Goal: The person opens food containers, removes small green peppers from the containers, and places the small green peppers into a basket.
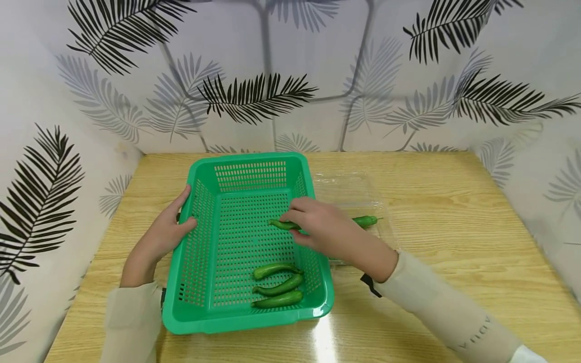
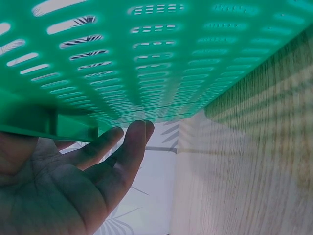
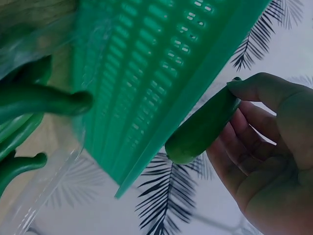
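Observation:
A green perforated plastic basket (image 1: 247,325) stands on the table, its floor bearing three slim, slightly curved green vegetables (image 1: 279,300) near the front right corner. At the basket's left rim, my left hand (image 1: 161,232) grips with the thumb over the edge; in the left wrist view the other fingers (image 2: 132,147) lie outside, below the rim. My right hand (image 1: 317,227) pinches another such vegetable (image 3: 205,127) by its narrow end between thumb and fingers, over the basket's right side. Its blunt end hangs down in the right wrist view.
Right of the basket lies a clear plastic container (image 1: 349,189) with its lid folded back. A green vegetable (image 1: 365,221) shows in it behind the right hand, and several more (image 3: 39,103) appear in the right wrist view. A leaf-patterned wall covering (image 1: 308,126) borders the wooden table (image 1: 454,227).

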The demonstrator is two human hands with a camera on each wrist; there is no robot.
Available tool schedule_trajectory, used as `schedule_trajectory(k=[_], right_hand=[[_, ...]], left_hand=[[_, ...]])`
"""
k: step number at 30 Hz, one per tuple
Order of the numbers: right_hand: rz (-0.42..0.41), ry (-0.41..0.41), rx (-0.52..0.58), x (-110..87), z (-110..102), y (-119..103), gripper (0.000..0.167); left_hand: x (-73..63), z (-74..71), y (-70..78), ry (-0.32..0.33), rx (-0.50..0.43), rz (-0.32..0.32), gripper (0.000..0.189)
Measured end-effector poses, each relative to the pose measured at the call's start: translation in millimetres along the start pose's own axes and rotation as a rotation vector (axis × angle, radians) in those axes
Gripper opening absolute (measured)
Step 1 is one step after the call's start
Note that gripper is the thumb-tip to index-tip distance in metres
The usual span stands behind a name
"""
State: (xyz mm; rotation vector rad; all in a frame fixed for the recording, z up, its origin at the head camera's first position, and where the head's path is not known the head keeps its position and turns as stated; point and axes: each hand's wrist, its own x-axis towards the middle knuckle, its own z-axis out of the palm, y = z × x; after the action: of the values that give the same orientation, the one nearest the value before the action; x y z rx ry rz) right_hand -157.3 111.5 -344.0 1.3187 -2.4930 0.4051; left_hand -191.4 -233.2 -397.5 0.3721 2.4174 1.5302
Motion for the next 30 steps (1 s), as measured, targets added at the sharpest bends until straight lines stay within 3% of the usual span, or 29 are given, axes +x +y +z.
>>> schedule_trajectory(k=[6,15,30], right_hand=[[-0.053,-0.035,0.001,16.8,10.2,-12.8,0.020],[0.024,-0.298,0.008,26.1,32.3,-17.8,0.021],[0.035,-0.459,-0.046,24.7,66.9,-19.1,0.014]], left_hand=[[-0.7,-0.8,-1.1,0.006,-0.008,-0.005,0.077],[0.7,-0.7,-0.7,0.010,0.014,-0.006,0.077],[0.5,-0.6,0.7,0.008,0.020,-0.022,0.076]])
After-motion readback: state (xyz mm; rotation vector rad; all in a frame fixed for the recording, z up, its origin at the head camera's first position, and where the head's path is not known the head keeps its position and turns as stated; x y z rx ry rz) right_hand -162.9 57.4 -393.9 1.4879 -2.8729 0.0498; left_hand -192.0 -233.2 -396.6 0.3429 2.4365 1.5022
